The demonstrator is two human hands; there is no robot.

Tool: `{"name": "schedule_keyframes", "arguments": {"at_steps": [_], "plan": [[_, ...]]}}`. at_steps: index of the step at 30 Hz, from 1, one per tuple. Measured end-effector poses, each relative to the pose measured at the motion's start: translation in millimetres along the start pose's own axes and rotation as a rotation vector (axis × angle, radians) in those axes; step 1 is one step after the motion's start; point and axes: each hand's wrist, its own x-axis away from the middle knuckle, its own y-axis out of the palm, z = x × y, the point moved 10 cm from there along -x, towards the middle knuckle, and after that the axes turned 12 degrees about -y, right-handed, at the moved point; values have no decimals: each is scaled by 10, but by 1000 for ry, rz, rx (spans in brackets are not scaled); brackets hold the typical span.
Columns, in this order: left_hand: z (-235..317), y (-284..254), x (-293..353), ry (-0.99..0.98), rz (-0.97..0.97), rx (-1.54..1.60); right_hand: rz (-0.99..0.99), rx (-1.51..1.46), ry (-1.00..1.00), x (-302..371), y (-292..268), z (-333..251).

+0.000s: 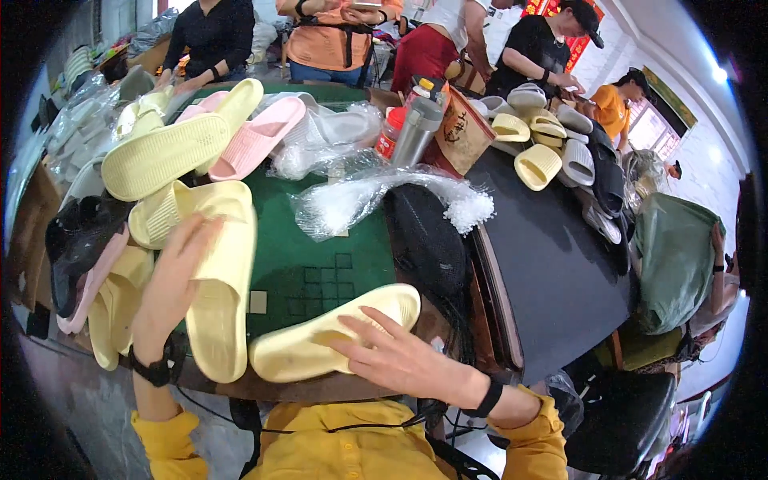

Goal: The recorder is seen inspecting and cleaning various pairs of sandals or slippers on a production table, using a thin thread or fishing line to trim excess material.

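Observation:
Two pale yellow slide slippers lie at the table's near edge. My left hand [180, 280], slightly blurred, is stretched along the left slipper [220, 320], fingers out beside its strap and not wrapped round it. The right slipper [292, 352] rests slanted, toe toward the upper right. Over its middle is my right hand [400, 356], with fingers spread and the fingertips at the strap and foot opening; firm contact cannot be made out. More yellow slippers [164, 156] and pink ones [260, 136] are heaped beyond my left hand.
Clear plastic bags [344, 204], a steel tumbler [416, 132] and a red-lidded jar [390, 132] stand beyond the green mat [320, 268]. A black bag [428, 232] lies beside the dark tabletop [544, 280]. More slippers [538, 166] are piled far right. Several people work around.

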Motion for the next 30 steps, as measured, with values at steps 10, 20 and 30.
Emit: {"name": "schedule_keyframes", "arguments": {"at_steps": [10,20,30], "plan": [[-353,716,317,-165,-185,-253,71,1,147,-27,163,186],[-86,853,545,-172,-197,-73,185,104,-29,-223,202,176],[412,960,788,-173,-314,30,511,-383,389,646,-503,997]]}}
